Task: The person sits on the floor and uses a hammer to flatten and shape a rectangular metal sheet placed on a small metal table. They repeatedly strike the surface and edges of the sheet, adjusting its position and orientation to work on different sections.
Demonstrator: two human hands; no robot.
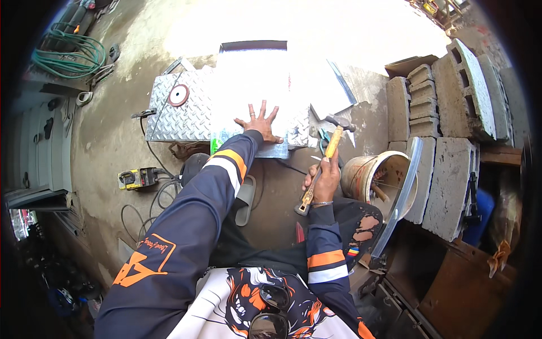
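Observation:
My left hand (259, 124) presses flat on a bright, shiny metal sheet (248, 79), with its fingers spread wide. The sheet lies over a box-like bench topped with diamond-pattern tread plate (189, 121), and glare washes out much of its surface. In my right hand (326, 179) is a hammer (334, 141), gripped around its yellow handle. Its head points up and away, just right of the sheet, and appears clear of it. Beside the hammer head lies a teal-handled tool (323, 138), partly hidden. A reddish-brown disc (179, 95) rests on the tread plate at left.
Right of my knee stands a dirty bucket (358, 175), with a long shiny strip (398, 198) leaning across it. Concrete blocks (454, 175) are stacked at far right. A yellow-black tool (135, 178) and cables lie at left, near a grey slipper (245, 202). A green hose (70, 55) is coiled at far left.

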